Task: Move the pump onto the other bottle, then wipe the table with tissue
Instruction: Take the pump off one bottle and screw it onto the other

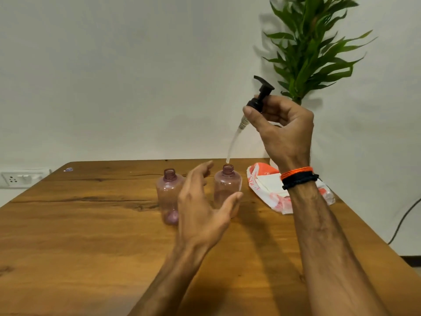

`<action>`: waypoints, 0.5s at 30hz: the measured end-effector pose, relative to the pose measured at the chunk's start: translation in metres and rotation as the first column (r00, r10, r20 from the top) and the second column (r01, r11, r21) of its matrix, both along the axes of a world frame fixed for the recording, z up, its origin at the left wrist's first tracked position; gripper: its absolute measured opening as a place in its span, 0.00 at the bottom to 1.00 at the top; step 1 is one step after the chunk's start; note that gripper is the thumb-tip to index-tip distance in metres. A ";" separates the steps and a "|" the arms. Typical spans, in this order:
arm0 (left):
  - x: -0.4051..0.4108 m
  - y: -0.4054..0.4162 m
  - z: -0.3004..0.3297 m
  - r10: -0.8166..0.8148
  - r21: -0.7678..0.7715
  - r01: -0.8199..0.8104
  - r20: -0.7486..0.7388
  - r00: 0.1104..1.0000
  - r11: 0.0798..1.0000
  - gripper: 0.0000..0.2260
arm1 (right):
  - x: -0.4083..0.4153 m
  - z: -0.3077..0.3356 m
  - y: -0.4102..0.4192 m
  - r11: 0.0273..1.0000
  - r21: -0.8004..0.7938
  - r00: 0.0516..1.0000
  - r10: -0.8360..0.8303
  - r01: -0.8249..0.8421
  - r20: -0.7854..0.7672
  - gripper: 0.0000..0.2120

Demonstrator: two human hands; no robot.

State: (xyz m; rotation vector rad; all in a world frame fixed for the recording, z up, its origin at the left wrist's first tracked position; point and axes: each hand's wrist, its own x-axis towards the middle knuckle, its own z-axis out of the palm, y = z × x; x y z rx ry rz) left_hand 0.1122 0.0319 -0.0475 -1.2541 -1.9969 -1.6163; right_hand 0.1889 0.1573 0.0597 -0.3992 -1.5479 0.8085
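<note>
Two clear pink bottles stand upright and uncapped on the wooden table [68, 224]: the left bottle [167, 192] and the right bottle [227, 188]. My right hand [282, 131] holds the black pump [260, 96] by its collar, high above the right bottle. The pump's clear tube hangs down, and its tip is just above that bottle's mouth. My left hand [202, 206] is open between the two bottles, fingers spread, partly hiding both. A red and white tissue pack [268, 188] lies to the right of the bottles, partly behind my right wrist.
A green leafy plant [312, 49] stands at the table's far right corner against the white wall. A wall socket [20, 177] sits at the left. A dark cable [403, 220] hangs past the table's right edge.
</note>
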 end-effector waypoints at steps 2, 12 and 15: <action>0.005 0.021 -0.008 0.005 -0.073 0.001 0.080 0.997 0.997 0.42 | 0.003 -0.001 0.005 1.000 0.005 1.000 -0.012 0.012 0.008 0.12; -0.012 0.054 -0.050 -0.019 -0.138 0.077 0.381 0.925 0.987 0.42 | -0.007 -0.015 0.014 0.999 -0.034 0.989 0.036 -0.032 0.144 0.14; -0.014 0.054 -0.052 -0.018 -0.141 0.074 0.368 0.930 0.987 0.37 | -0.011 -0.021 0.015 0.997 -0.059 0.953 0.069 -0.053 0.295 0.13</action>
